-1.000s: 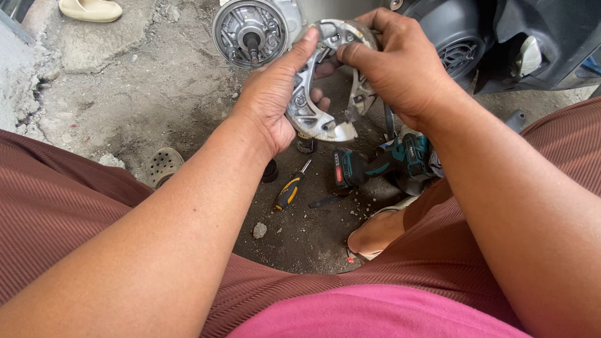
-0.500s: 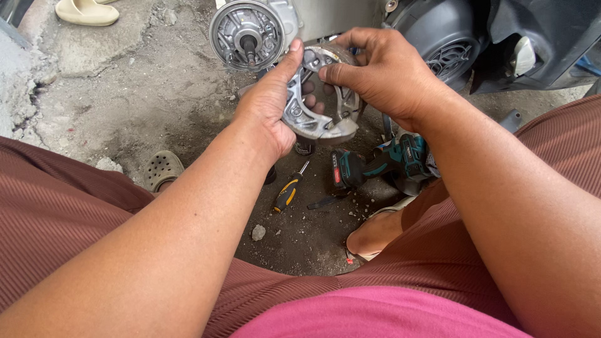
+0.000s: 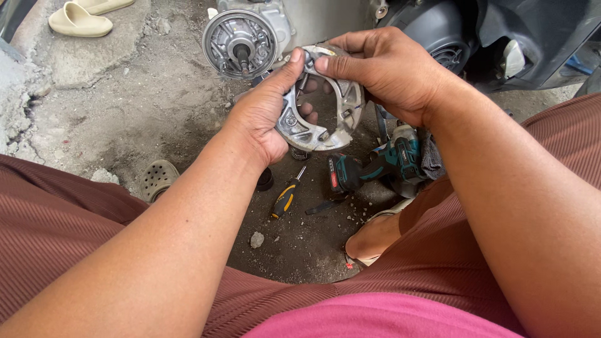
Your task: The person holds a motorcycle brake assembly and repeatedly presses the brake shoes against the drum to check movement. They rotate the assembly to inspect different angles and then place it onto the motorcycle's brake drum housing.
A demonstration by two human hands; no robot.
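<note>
- Left hand [image 3: 266,122] grips the round metal brake shoe assembly [image 3: 325,116], thumb pressed on its rim.
- Right hand [image 3: 391,72] pinches its upper edge.
- Cordless driver [image 3: 375,166] lies below on the ground.

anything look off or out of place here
Nothing looks broken. Both hands, left hand and right hand, hold the brake shoes. The screwdriver and cordless driver just lie loose on the gritty ground.
</note>
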